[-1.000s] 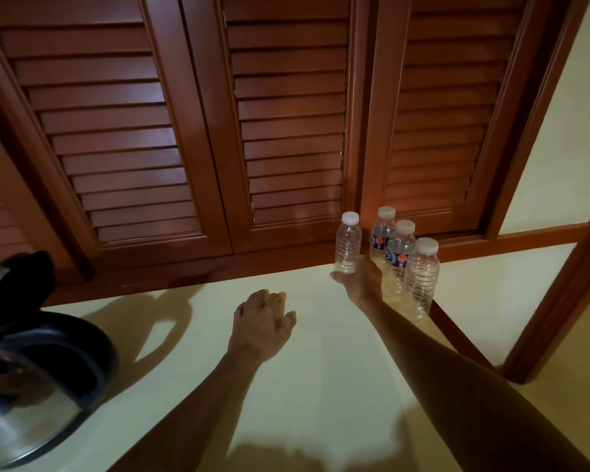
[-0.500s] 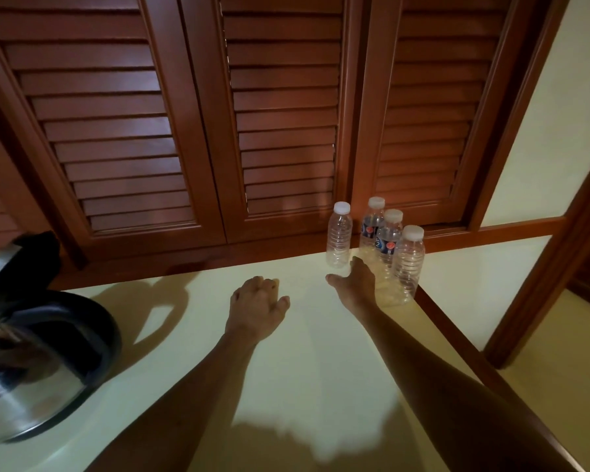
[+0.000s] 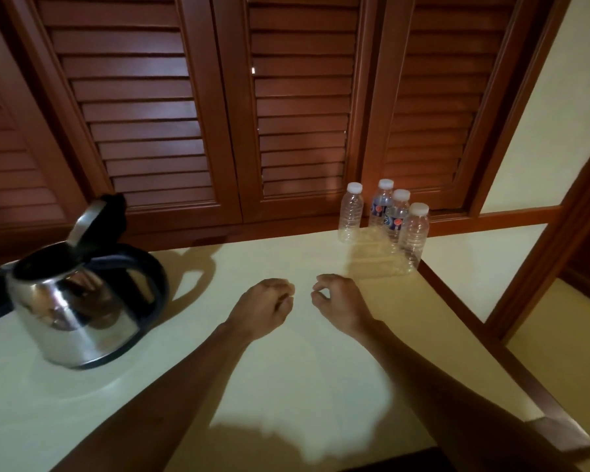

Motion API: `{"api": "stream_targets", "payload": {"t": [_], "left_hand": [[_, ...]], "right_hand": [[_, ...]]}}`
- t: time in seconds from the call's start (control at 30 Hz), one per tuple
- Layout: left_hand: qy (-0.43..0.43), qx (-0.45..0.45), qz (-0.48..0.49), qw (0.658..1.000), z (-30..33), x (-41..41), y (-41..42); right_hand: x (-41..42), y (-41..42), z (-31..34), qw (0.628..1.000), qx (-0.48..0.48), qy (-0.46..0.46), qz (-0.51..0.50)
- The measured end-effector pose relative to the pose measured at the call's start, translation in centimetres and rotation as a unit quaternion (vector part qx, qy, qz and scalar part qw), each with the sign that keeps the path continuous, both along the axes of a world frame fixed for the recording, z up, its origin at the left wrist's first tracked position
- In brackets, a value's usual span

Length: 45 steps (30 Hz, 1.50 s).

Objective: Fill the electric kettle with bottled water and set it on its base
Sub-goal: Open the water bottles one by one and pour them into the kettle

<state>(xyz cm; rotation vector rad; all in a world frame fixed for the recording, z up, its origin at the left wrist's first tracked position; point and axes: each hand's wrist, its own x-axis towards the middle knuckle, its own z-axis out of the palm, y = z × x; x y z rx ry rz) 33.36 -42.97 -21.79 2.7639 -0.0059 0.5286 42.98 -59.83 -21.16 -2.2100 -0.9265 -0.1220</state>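
Hovering mid-table (image 3: 286,386): left hand (image 3: 261,308), right hand (image 3: 341,303), fingers loosely curled, holding nothing. Four water bottles (image 3: 384,219) crowd far right edge; open-lidded steel kettle (image 3: 82,301) stands left.

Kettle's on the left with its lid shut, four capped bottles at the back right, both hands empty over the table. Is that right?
Not quite: the head view shows the kettle with its lid flipped open, not shut. The rest holds: four capped bottles at the back right, and the left hand and right hand holding nothing over the table.
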Motion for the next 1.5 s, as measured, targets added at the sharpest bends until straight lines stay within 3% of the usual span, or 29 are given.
{"api": "stream_targets", "payload": {"t": [0.17, 0.4, 0.67, 0.77, 0.83, 0.93, 1.03, 1.17, 1.37, 1.5], "left_hand": [[0.005, 0.023, -0.027, 0.999, 0.2, -10.2, 3.3], [-0.005, 0.017, 0.003, 1.0, 0.4, -26.1, 9.2], [-0.059, -0.033, 0.128, 0.989, 1.3, -40.4, 18.2], [-0.086, -0.063, 0.189, 0.976, 2.2, -45.5, 22.0], [-0.116, -0.109, 0.27, 0.95, 2.6, -48.1, 24.4], [-0.159, -0.25, 0.397, 0.869, 2.8, -50.6, 28.1], [-0.15, -0.277, 0.457, 0.832, 3.2, -51.5, 32.3], [-0.086, -0.293, 0.442, 0.843, 4.5, -50.6, 35.9], [-0.121, -0.396, 0.387, 0.824, 4.9, -48.0, 38.2], [-0.131, -0.387, 0.387, 0.827, 4.5, -47.8, 38.7]], "right_hand": [[-7.4, 2.7, -0.3, 0.996, 0.026, -0.043, 0.067], [-20.7, 10.5, -0.4, 0.981, 0.084, -0.016, 0.175], [-33.1, 22.8, -0.4, 0.964, 0.057, -0.018, 0.258], [-36.2, 27.5, -0.2, 0.966, 0.021, -0.04, 0.256], [-37.9, 30.3, 0.0, 0.961, -0.005, -0.046, 0.273], [-39.8, 33.2, 0.1, 0.96, -0.043, -0.043, 0.272], [-40.4, 34.2, -0.4, 0.964, -0.05, -0.044, 0.258], [-40.5, 34.3, -1.3, 0.97, -0.041, -0.012, 0.239], [-40.6, 34.3, -1.3, 0.962, -0.084, -0.075, 0.25], [-40.3, 34.4, -1.3, 0.968, -0.039, -0.077, 0.238]]}}
